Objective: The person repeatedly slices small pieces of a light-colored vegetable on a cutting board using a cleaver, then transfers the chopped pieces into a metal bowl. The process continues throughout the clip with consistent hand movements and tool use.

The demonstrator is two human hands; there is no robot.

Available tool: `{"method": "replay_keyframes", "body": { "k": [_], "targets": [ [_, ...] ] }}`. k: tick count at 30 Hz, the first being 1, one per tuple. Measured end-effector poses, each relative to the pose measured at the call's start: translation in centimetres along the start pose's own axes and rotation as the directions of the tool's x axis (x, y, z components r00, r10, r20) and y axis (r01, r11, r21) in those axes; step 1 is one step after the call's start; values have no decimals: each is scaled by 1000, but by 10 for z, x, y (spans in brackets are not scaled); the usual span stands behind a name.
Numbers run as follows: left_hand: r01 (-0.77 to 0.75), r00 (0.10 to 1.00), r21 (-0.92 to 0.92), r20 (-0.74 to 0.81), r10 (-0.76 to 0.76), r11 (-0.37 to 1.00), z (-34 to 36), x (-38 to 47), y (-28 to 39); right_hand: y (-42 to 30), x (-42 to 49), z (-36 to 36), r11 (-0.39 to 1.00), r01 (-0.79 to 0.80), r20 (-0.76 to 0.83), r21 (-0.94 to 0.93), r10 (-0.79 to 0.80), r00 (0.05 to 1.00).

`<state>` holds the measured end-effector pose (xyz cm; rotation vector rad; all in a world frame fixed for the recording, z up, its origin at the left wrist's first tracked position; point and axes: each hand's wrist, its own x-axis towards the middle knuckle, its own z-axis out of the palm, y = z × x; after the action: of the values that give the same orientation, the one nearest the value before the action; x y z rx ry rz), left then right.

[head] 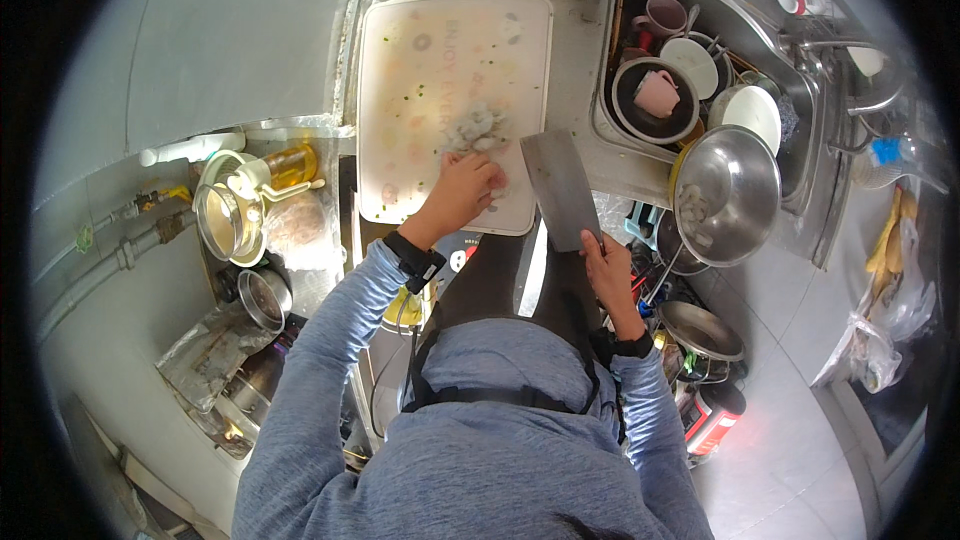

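A white plastic cutting board (409, 101) lies before me, with printed lettering and green flecks on it. Near its middle is a heap of pale, translucent pieces that look like peeled shrimp (480, 126). My left hand (474, 181) is over the board at the near side of this heap, fingers curled; whether they pinch a piece is hidden. A small pale piece shows beside its fingers. My right hand (609, 266) grips the handle of a cleaver (561, 184), whose broad blade is held at the board's right edge. More pale pieces (691, 208) sit in a steel bowl (739, 180) to the right.
The steel sink (806, 120) at right holds stacked dishes, a dark bowl and a pink cup (657, 94). An oil container (292, 165) and a strainer (219, 221) stand at left. Below them, a stove burner shows a flame (232, 431). Pans (701, 330) are low on my right.
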<state>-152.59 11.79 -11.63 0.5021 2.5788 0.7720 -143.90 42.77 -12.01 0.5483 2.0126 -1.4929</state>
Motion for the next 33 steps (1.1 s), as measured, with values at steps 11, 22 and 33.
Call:
{"method": "replay_keyframes", "body": {
  "k": [11,22,33],
  "targets": [
    [-47,953,-193,-301,-14,980,-8,2,5,5,-8,-16,999,-31,-31,10,32,999],
    [328,925,-443,-27,-379,834,-2,19,-11,-3,-23,-32,987,-46,-41,152,52,998],
    [198,975,-211,-54,-214,957,-67,64,47,-8,-70,-73,930,60,-210,363,19,978]
  ]
}}
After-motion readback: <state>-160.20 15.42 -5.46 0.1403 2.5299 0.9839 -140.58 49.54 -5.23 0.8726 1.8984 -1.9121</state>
